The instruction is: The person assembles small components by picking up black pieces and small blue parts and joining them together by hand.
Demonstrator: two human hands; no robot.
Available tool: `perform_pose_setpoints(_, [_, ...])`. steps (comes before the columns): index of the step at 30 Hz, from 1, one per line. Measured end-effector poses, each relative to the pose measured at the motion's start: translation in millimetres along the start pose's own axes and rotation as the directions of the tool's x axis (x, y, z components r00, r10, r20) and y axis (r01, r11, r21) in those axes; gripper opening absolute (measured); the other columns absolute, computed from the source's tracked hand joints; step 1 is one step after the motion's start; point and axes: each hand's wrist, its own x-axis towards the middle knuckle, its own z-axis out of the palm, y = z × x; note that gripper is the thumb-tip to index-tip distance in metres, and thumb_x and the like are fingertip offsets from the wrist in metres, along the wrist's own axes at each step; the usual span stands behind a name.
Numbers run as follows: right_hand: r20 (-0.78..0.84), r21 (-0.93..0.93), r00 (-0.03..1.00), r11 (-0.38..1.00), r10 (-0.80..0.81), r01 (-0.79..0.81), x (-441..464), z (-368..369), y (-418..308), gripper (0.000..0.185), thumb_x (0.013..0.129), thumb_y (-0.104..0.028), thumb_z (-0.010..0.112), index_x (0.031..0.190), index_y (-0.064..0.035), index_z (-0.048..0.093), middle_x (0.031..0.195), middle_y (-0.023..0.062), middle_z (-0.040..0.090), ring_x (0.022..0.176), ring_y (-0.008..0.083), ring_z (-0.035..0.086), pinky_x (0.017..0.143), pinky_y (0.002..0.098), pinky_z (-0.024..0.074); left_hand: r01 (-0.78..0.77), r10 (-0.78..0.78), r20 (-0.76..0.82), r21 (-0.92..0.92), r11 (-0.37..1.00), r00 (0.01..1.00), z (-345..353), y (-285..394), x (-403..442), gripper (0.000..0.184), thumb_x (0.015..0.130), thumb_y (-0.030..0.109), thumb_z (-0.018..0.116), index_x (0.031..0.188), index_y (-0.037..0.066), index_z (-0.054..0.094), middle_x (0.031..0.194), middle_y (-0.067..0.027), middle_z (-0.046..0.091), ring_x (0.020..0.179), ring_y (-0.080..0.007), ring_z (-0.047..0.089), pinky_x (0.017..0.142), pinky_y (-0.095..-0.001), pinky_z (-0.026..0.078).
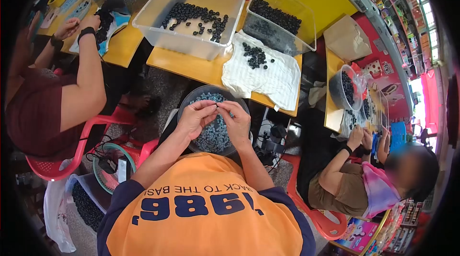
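My left hand (195, 119) and my right hand (235, 121) meet fingertip to fingertip, thumbs and forefingers pinched together. Between them is a tiny dark piece, mostly hidden and too small to name. Right below the hands, a round dark tub (243, 103) holds many small blue and grey pieces (211, 137). On the table beyond, a white cloth (239, 76) bears a pile of small round black pieces (255, 56). Beside the cloth stands a large clear plastic bin (148, 21) with more black pieces spread over its bottom.
A second clear bin (309, 19) of black pieces stands behind the cloth. People work with their hands at the left (79, 83) and right (335, 179), on red plastic chairs (318, 215). A teal-rimmed basket (96, 165) and a container of black pieces (86, 205) are lower left.
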Motion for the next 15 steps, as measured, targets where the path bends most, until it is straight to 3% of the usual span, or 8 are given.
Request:
perform_pose_setpoints(7, [0.017, -0.059, 1.0, 0.998, 0.022, -0.021, 2, -2, -1, 0.015, 0.078, 0.0, 0.069, 0.093, 0.0003, 0.07, 0.091, 0.0104, 0.068, 0.076, 0.0137, 0.063, 0.069, 0.0241, 0.0499, -0.126, 0.128, -0.004, 0.129, 0.984, 0.992, 4, 2, -1, 0.018, 0.083, 0.003, 0.068, 0.101, -0.001, 0.066, 0.089, -0.0059, 0.067, 0.079, -0.0119, 0.065, 0.07, -0.0229, 0.054])
perform_pose_setpoints(11, [0.045, -0.049, 0.995, 0.995, 0.085, -0.083, 4, -6, -4, 0.014, 0.077, -0.002, 0.069, 0.091, -0.0002, 0.07, 0.09, 0.0102, 0.069, 0.073, 0.0139, 0.064, 0.066, 0.0246, 0.0504, -0.1, 0.105, -0.011, 0.223, 0.97, 0.994, 3, 5, -2, 0.018, 0.082, 0.004, 0.069, 0.099, -0.002, 0.067, 0.087, -0.0056, 0.067, 0.076, -0.0095, 0.063, 0.066, -0.0209, 0.051])
perform_pose_setpoints(12, [0.05, -0.027, 0.991, 0.992, 0.126, -0.125, 6, -8, -4, 0.014, 0.076, -0.005, 0.07, 0.09, -0.0007, 0.07, 0.089, 0.0111, 0.069, 0.072, 0.0162, 0.065, 0.066, 0.0261, 0.0513, -0.167, 0.171, 0.011, 0.284, 0.944, 0.985, 5, 5, -1, 0.017, 0.082, 0.004, 0.069, 0.098, -0.002, 0.068, 0.085, -0.0051, 0.067, 0.074, -0.0082, 0.061, 0.065, -0.02, 0.049])
perform_pose_setpoints(15, [0.073, -0.003, 0.986, 0.988, 0.152, -0.152, 18, -9, -2, 0.014, 0.074, -0.005, 0.069, 0.088, 0.0004, 0.069, 0.084, 0.0086, 0.069, 0.066, 0.0111, 0.059, 0.063, 0.024, 0.0487, -0.298, 0.3, 0.068, 0.446, 0.844, 0.951, 12, 13, -5, 0.016, 0.081, 0.003, 0.068, 0.097, -0.001, 0.069, 0.083, -0.004, 0.067, 0.071, -0.0064, 0.059, 0.063, -0.019, 0.047])
